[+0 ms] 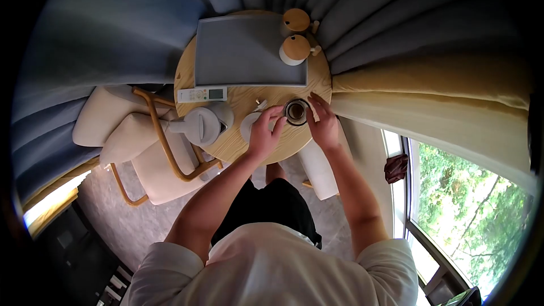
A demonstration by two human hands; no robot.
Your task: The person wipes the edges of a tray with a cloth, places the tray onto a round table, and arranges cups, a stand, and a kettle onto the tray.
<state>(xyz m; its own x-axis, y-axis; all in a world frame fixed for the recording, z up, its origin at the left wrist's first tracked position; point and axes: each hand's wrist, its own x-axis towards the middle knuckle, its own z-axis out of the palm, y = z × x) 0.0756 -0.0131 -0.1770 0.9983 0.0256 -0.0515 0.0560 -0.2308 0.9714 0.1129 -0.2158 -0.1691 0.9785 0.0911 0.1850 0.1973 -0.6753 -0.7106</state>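
On the round wooden table [249, 95], a small round container with a dark rim [296, 112] stands between my two hands. My left hand [265, 132] is at its left side, thumb and fingers apart, beside a white round base [248, 126]. At the container's right side is my right hand [324, 123], its fingers spread and curved near the rim. Whether the fingertips touch the rim is too small to tell. Neither hand visibly holds anything.
Farther back, a grey tray [243, 51] bears a white mug with a wooden lid [293, 51]; another lidded mug [296, 20] stands behind it. A white kettle [201, 126] and a remote control [202, 94] lie left. A cushioned armchair [164, 158] stands at the left.
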